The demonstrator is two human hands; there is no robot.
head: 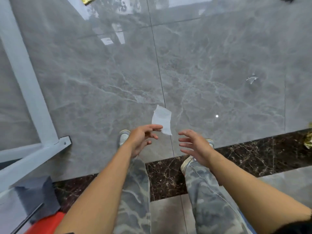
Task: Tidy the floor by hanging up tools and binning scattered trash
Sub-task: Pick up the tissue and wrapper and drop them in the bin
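Clear wrapper (251,79) on tiled floor (101,78)

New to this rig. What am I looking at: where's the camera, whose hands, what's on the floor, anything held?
There is no machine here, just a person's two bare hands. One wide-angle camera on their head looks down past their legs. The left hand and right hand reach forward. A white paper scrap is at the left fingertips; I cannot tell whether it is pinched or lying on the grey tiled floor. The right hand holds nothing. Also on the floor are a clear plastic scrap and a gold wrapper. A grey metal frame stands on the left.
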